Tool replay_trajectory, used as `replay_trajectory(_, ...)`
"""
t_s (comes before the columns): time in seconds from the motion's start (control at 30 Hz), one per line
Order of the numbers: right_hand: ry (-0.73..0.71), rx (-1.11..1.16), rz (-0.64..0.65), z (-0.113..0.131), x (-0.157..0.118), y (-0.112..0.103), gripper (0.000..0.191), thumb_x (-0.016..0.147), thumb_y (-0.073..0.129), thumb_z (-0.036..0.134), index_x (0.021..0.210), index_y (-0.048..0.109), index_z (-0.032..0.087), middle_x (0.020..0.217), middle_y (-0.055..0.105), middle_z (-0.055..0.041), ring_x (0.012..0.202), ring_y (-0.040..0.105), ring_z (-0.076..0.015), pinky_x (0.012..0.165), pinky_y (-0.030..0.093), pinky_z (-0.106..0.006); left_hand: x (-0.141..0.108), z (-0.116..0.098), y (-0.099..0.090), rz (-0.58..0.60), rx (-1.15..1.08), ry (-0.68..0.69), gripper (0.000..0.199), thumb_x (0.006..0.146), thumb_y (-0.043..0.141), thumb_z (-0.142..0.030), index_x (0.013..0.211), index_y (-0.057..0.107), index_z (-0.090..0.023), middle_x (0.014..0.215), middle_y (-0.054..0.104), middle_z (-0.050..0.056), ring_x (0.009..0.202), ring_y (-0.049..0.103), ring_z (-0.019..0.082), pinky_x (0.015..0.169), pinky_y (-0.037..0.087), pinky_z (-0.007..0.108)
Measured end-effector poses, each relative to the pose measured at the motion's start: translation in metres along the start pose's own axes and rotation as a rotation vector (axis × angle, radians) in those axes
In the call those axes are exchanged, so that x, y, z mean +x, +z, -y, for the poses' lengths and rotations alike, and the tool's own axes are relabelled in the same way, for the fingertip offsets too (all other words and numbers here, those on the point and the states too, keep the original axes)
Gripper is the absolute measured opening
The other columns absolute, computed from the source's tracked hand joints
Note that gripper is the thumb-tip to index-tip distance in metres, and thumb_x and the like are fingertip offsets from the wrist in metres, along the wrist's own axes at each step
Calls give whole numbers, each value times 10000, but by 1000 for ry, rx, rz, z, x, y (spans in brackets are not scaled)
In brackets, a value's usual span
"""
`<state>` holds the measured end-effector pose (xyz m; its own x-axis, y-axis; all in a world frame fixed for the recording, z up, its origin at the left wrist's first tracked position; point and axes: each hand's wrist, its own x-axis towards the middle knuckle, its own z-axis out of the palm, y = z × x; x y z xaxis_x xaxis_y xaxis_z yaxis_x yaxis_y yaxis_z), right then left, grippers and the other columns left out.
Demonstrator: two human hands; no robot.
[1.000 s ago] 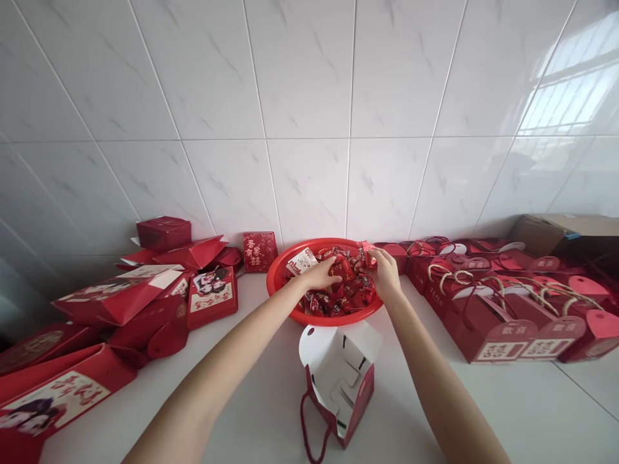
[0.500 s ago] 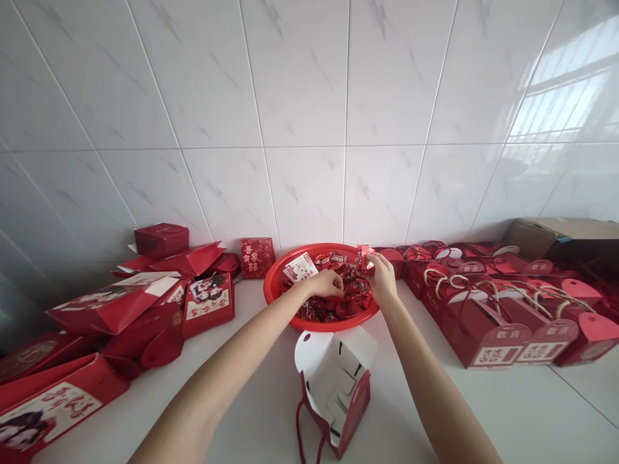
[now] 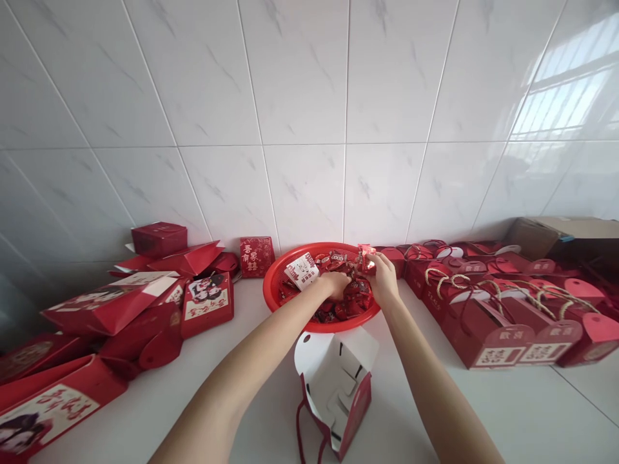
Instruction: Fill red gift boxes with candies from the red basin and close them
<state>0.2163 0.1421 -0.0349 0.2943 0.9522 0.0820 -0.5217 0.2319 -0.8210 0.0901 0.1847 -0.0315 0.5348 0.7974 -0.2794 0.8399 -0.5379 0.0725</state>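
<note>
A red plastic basket (image 3: 275, 298) holds many small red-wrapped candies (image 3: 355, 303) and a white printed card (image 3: 302, 271). My left hand (image 3: 335, 284) reaches down among the candies; its fingertips are partly hidden, and I cannot make out what they touch. Over the basket's right rim, my right hand (image 3: 383, 276) is closed on shiny red candy packets (image 3: 366, 254). Between my forearms, in front of the basket, stands an open gift box (image 3: 333, 393), white inside and red outside, with a dark red cord hanging from its left side.
Red boxes (image 3: 111, 303) are piled on the left, and a small red square box (image 3: 256, 256) leans near the tiled wall. Rows of closed red gift boxes (image 3: 498, 328) with rope handles stand on the right, before a brown cardboard box (image 3: 565, 229).
My left hand has shifted slightly right and deeper among the candies. My right hand stays almost in place with its packets. The open gift box has not moved.
</note>
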Motion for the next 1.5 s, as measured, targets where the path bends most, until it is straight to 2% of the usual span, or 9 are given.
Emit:
replay_trajectory(0.17,-35,8,-48,1,0,-1,197,547,711,313,631,558,222,603,586,37,591,559,-148,496,459,-256,-8,1,1,-174,-7,22,433,800,642,-220,1233,638,-203,1291,649,133,1143,644,311,908,532,363)
replay_trajectory(0.27,-57,10,-66,0,1,-3,184,557,698,305,633,551,225,602,574,42,578,557,-143,498,462,-259,-6,-2,1,-270,-21,163,522,800,661,-231,1318,600,-213,1329,599,126,1194,595,301,958,510,361)
replay_trajectory(0.37,-56,7,-67,-1,2,-3,191,561,696,306,634,538,228,586,557,46,548,549,-142,479,443,-261,-1,-6,4,-246,44,288,514,746,733,-241,1258,678,-240,1301,582,116,1206,563,319,989,492,377)
replay_trajectory(0.5,-55,16,-51,-1,1,-2,193,561,700,294,621,531,223,573,551,47,537,541,-134,478,430,-255,0,-8,5,-197,112,209,395,780,722,-310,1174,743,-293,1235,577,88,1166,568,304,971,486,370)
replay_trajectory(0.7,-35,29,-59,3,-2,0,178,536,699,282,620,556,218,577,565,51,535,532,-129,467,420,-251,-3,-9,1,-109,220,162,528,729,775,-331,1253,707,-331,1335,508,119,1267,496,359,1030,446,464)
replay_trajectory(0.83,-46,-6,-52,3,-2,0,170,537,696,296,626,573,219,581,559,48,545,521,-128,461,404,-249,0,-15,3,-162,301,200,352,728,776,-296,1077,778,-255,1306,547,155,1268,493,373,1042,430,472)
replay_trajectory(1.0,-48,-15,-48,2,-2,-1,186,525,707,306,610,565,221,572,551,50,537,496,-123,452,392,-241,1,-20,6,-196,385,304,109,710,735,-188,812,767,-169,1044,691,148,1044,621,316,920,494,393)
replay_trajectory(1.23,-52,-34,-35,2,-2,0,212,528,695,341,619,541,226,561,555,48,535,502,-129,463,402,-251,3,-15,6,-179,401,385,454,688,716,-176,1122,732,-310,993,760,59,1004,649,291,841,494,365)
replay_trajectory(1.5,-40,-12,-37,2,-1,0,206,519,711,325,609,557,221,568,574,40,558,515,-136,486,429,-252,9,-11,15,-140,351,445,497,671,739,-178,1153,700,-295,1216,723,96,1139,623,319,912,453,389)
